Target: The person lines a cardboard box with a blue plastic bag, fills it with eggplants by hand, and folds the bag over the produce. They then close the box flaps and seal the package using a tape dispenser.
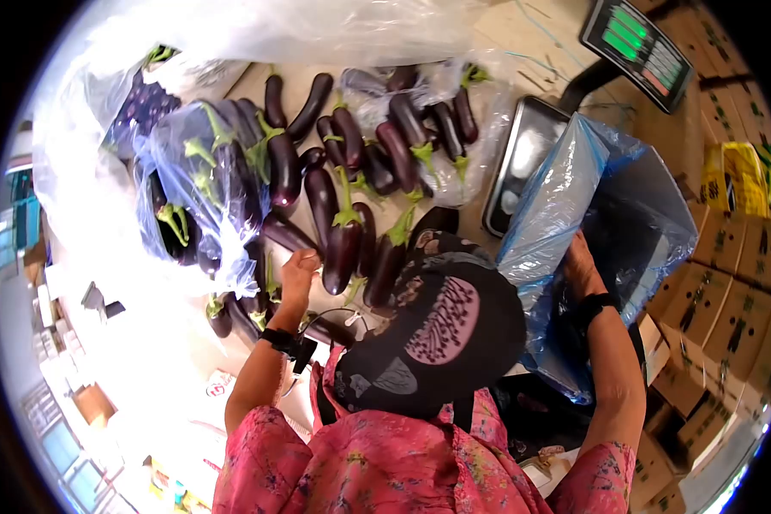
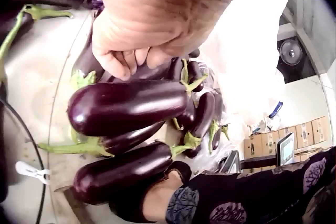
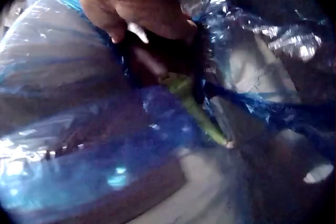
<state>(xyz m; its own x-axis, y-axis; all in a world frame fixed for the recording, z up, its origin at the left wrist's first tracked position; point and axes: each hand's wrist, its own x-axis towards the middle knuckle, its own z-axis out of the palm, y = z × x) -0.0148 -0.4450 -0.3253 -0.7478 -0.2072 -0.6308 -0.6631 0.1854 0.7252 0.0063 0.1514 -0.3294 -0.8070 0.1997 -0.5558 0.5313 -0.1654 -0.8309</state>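
My left hand (image 1: 300, 272) has its fingers curled at the end of a dark purple eggplant (image 1: 288, 231) on the table, gripping it; in the left wrist view the palm side hides most of that hold. Just below those fingers in that view lies a large glossy eggplant (image 2: 128, 107). Inside a big blue plastic bag (image 1: 544, 201), my right hand (image 1: 581, 264) holds another eggplant. Its green stem (image 3: 195, 109) points away from the hand in the right wrist view, where thumb and fingers lie on either side of the dark body.
Several loose eggplants (image 1: 321, 201) cover the table, some in a clear bag (image 1: 201, 184) on the left. A scale (image 1: 518, 158) with a lit display (image 1: 630, 43) stands right of them. Stacked cartons (image 1: 720, 300) line the right side. A cable (image 2: 31, 129) with a white clip runs nearby.
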